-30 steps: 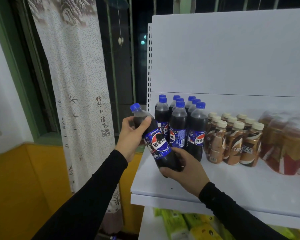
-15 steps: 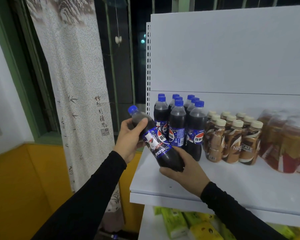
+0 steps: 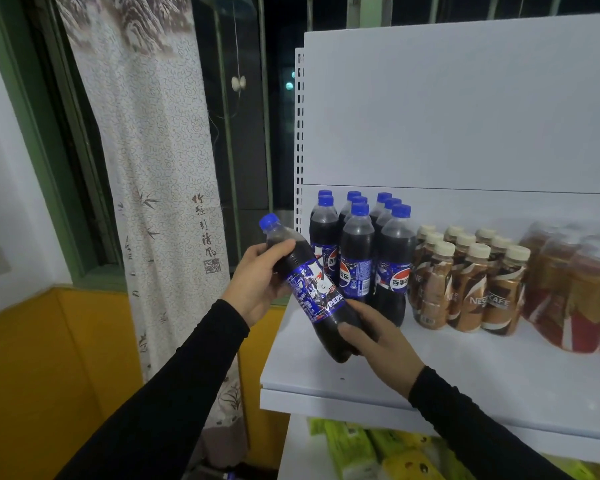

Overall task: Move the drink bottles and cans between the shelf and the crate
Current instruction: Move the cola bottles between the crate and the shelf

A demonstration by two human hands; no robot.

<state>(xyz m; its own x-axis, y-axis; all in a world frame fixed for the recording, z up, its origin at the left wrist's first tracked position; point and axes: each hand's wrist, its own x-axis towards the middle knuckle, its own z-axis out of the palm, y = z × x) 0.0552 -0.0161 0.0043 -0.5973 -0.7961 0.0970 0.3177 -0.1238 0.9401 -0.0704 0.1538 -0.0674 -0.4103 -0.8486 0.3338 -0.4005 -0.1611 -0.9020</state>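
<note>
A tilted cola bottle [image 3: 312,292] is held over the shelf's [image 3: 465,372] left front corner, the left hand [image 3: 257,282] at its neck, the right hand [image 3: 378,337] at its base. Behind it stand more cola bottles [image 3: 371,251], with coffee bottles [image 3: 471,282] to their right and wrapped tea packs [image 3: 575,289] farthest right.
</note>
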